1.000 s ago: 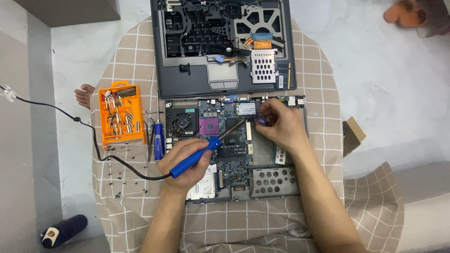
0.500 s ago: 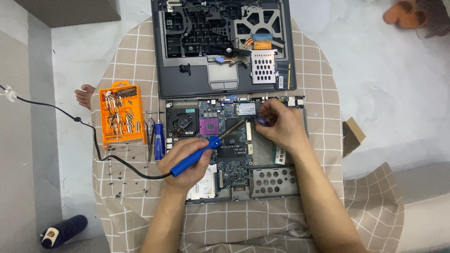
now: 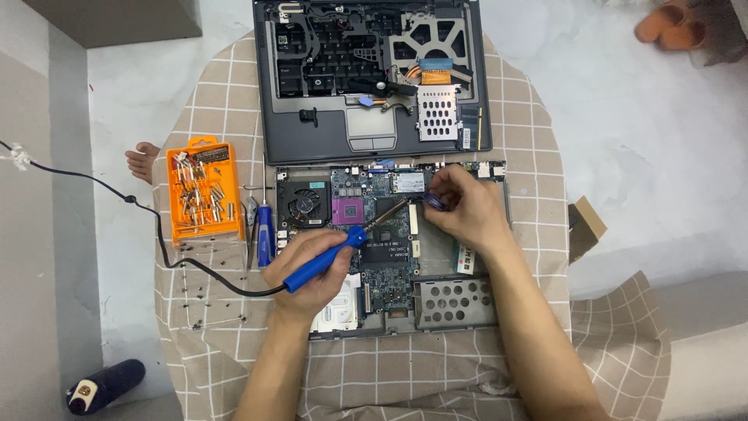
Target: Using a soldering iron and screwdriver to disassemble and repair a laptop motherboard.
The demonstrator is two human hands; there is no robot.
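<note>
Hardly anything has shifted since the earlier frames: both hands sit in the same spots over the laptop motherboard (image 3: 382,234), with only the slightest settling of the iron's tip. The left hand (image 3: 308,269) is wrapped firmly around the blue handle of a soldering iron (image 3: 331,253), whose metal tip slants up and to the right across the middle of the motherboard, ending just below the small card at the board's upper edge. The right hand (image 3: 463,210) rests on the upper right part of the motherboard, its fingers pinched narrowly on a small dark blue tool (image 3: 431,201) held right beside the iron's tip. The iron's black cord (image 3: 156,222) trails away left of the motherboard, across the checked cloth (image 3: 234,125) that covers the worktop. Directly left of the motherboard lies a blue screwdriver (image 3: 265,234), and further left an open orange bit case (image 3: 204,191). Above the motherboard, touching its top edge, lies the opened grey laptop shell (image 3: 312,140). Loose screws (image 3: 206,292) are scattered on the cloth below the bit case.
</note>
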